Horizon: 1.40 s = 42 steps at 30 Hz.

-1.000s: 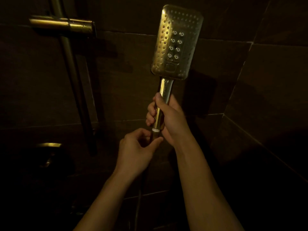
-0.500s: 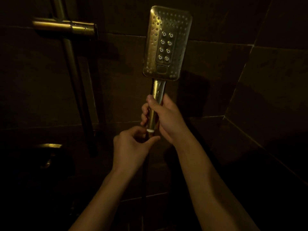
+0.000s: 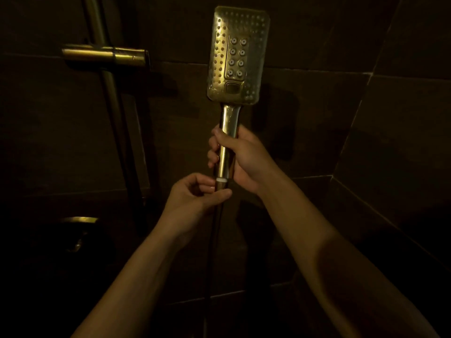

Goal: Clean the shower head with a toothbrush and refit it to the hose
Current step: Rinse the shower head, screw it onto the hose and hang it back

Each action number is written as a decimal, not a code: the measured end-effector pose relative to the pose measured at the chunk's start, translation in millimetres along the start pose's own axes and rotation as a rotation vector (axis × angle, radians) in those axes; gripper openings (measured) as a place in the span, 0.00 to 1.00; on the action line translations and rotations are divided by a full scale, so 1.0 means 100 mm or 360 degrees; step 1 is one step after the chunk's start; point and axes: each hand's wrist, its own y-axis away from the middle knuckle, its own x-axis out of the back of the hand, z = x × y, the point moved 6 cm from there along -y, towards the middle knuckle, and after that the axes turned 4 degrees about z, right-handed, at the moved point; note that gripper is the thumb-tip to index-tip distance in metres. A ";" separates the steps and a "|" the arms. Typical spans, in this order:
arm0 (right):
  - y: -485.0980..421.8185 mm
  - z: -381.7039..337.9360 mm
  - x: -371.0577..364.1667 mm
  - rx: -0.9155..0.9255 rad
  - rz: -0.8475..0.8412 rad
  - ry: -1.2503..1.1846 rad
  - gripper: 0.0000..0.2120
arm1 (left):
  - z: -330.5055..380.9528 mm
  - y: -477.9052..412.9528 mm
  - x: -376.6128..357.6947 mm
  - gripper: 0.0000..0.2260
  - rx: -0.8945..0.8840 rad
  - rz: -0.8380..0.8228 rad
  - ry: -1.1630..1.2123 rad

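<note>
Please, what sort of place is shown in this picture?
Probably a shower in a bathroom. Dark tiled walls meet in a corner, a metal shower rail runs up the wall at left, and the right hand grips a shower head.

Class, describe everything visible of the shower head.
The shower head is a rectangular, brass-coloured metal paddle, held upright, its face of small holes and a central block of eight round nozzles toward the camera. The right hand grips its tubular handle; a white ring marks the handle's base, where the left hand pinches the hose connector.

Brass-gold shower head (image 3: 238,54) dotted with holes; dark brown tiles (image 3: 317,106).
</note>
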 end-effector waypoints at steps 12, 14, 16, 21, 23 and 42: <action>-0.03 -0.10 -0.08 -0.0027 -0.0112 0.0074 0.07 | 0.24 0.03 -0.02 0.09 -0.0312 0.0035 -0.0343; -0.01 -0.11 -0.10 -0.0027 -0.0125 0.0082 0.07 | 0.24 0.04 -0.04 0.11 -0.0362 0.0036 -0.0458; 0.00 -0.12 -0.11 -0.0030 -0.0126 0.0077 0.06 | 0.19 0.02 -0.06 0.10 -0.0160 -0.0159 -0.0276; 0.00 -0.15 -0.10 -0.0024 -0.0130 0.0080 0.05 | 0.11 0.05 -0.10 0.12 0.0131 -0.0545 0.0172; 0.00 -0.14 -0.11 -0.0034 -0.0146 0.0068 0.04 | 0.12 0.04 -0.08 0.10 -0.0007 -0.0372 0.0079; -0.09 -0.15 -0.08 -0.0045 -0.0182 -0.0049 0.02 | 0.20 0.01 -0.04 0.07 -0.0050 -0.0237 -0.0024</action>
